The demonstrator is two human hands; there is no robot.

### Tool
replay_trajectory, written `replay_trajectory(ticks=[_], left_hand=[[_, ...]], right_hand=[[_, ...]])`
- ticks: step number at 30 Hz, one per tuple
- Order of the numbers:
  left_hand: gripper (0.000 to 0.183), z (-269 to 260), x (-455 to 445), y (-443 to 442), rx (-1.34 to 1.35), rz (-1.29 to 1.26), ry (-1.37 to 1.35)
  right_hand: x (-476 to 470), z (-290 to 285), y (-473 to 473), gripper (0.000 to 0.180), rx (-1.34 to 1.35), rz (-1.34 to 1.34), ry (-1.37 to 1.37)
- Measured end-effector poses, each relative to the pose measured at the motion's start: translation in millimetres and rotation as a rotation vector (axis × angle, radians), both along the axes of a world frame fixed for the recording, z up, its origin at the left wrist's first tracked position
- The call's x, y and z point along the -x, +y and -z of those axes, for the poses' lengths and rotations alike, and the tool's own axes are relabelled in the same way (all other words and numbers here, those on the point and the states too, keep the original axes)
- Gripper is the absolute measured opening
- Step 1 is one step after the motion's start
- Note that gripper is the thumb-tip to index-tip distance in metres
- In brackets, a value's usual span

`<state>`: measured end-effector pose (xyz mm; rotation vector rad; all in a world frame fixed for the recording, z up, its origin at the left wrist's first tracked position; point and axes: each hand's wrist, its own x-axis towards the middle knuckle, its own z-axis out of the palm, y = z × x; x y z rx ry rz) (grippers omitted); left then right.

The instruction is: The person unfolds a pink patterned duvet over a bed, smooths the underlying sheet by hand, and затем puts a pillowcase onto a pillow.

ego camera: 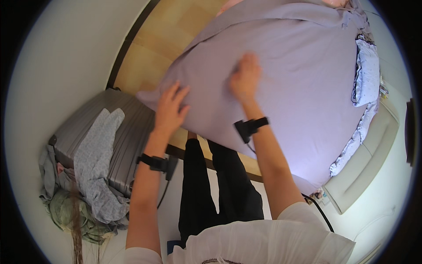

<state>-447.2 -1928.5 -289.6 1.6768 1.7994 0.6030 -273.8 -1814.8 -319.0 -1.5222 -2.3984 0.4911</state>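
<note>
A lilac bed sheet (pixel 290 85) is spread over a bed before me, with soft wrinkles and a loose fold along its far side. Near the sheet's left corner, my left hand (pixel 169 107) rests on or just above the cloth, fingers apart and holding nothing. My right hand (pixel 247 76) is over the middle of the sheet, somewhat blurred; its fingers lie close together, and whether it presses on the cloth is hard to tell. Black straps with small devices circle both wrists. A white ruffled pillow (pixel 367 72) lies at the right end of the bed.
A grey ribbed suitcase (pixel 128 142) stands left of the bed, with pale patterned clothing (pixel 95 158) draped over it. Green cloth (pixel 69 211) is bunched below. A cream padded headboard (pixel 366 158) edges the bed at right. Cables hang from both wrist devices.
</note>
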Motion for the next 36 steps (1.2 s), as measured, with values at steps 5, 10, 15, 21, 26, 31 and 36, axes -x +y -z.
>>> replay_trajectory(ticks=[5,10,15,21,26,31,36], left_hand=[[0.053,-1,11,9,0.523,0.010,0.023],[0.055,-14,30,-8,0.491,0.029,0.052],[0.057,-46,0,3,0.428,0.250,0.139],[0.061,-63,-83,113,0.225,0.673,0.261],[0.065,-42,-103,238,-0.027,0.986,0.353],[0.048,-28,-110,353,-0.181,1.167,0.789],[0.032,-8,-73,384,-0.058,1.236,0.979]], right_hand=[[48,-39,-16,0.037,0.599,-0.431,0.425],[-57,-37,12,0.032,0.389,0.303,0.377],[-179,-29,41,0.068,0.406,0.599,0.048],[-185,-29,78,0.107,0.687,0.798,0.024],[-137,-39,84,0.119,0.854,0.735,-0.223],[-146,-18,96,0.129,0.739,0.825,-0.499],[-166,-29,85,0.129,0.844,0.842,-0.609]])
